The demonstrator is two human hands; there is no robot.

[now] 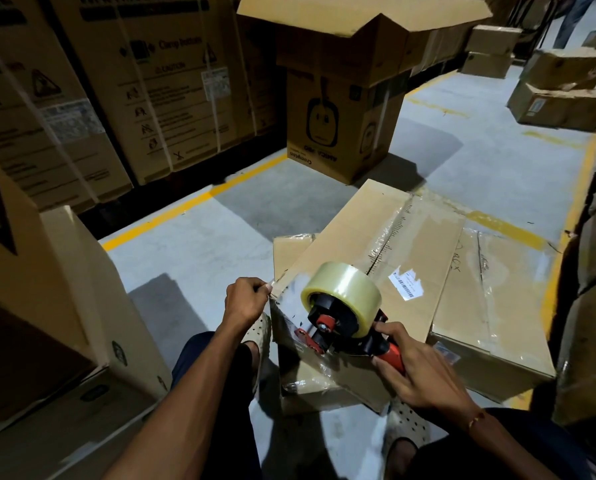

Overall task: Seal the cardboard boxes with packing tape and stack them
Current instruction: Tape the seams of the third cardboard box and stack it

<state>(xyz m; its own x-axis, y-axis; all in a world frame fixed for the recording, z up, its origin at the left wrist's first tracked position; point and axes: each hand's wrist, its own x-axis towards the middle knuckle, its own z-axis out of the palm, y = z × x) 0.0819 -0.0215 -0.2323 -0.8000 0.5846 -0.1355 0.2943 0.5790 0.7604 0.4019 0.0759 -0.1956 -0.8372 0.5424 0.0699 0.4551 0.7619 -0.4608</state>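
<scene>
A long flat cardboard box (pixel 365 233) lies tilted on top of two lower boxes, one under its near end (pixel 310 393) and one to the right (pixel 497 313). Clear tape runs along its top seam. My right hand (pixel 417 372) grips the red handle of a tape dispenser (pixel 338 327) carrying a roll of clear tape (pixel 343 289), held against the box's near corner. My left hand (pixel 246 299) pinches the tape end at the box's left near corner.
A tall open box (pixel 341 109) stands on the floor behind. Large strapped cartons (pixel 151 81) line the left side, with another carton (pixel 47 289) close at my left. More boxes (pixel 563 95) sit at the far right. Yellow floor lines (pixel 192 202) mark the grey floor.
</scene>
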